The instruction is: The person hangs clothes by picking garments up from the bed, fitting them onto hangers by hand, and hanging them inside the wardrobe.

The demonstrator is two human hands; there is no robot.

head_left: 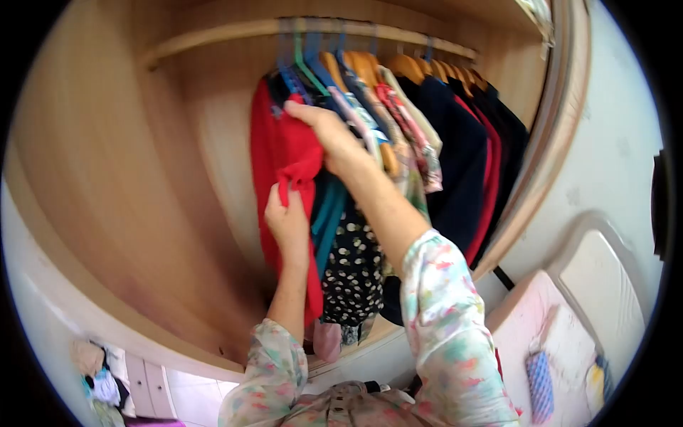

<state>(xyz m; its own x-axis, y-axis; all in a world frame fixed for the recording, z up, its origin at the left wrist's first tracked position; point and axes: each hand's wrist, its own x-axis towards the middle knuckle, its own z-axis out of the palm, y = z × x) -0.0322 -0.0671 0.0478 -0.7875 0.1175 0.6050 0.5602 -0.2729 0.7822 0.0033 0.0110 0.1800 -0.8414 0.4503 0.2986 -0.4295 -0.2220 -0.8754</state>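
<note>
Red top (267, 149) hangs pinched in the left grip (287, 224); right grip (331, 136) touches its shoulder, fingers hidden, closure unclear

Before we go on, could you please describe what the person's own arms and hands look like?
The left hand and right hand are ungloved, with no watch or bracelet in sight. The left sleeve and right sleeve are loose and whitish, printed with pink, orange-red and green blotches, leaving much of the forearms uncovered.

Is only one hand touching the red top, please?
No, the left hand and the right hand are both on the red top.
</note>
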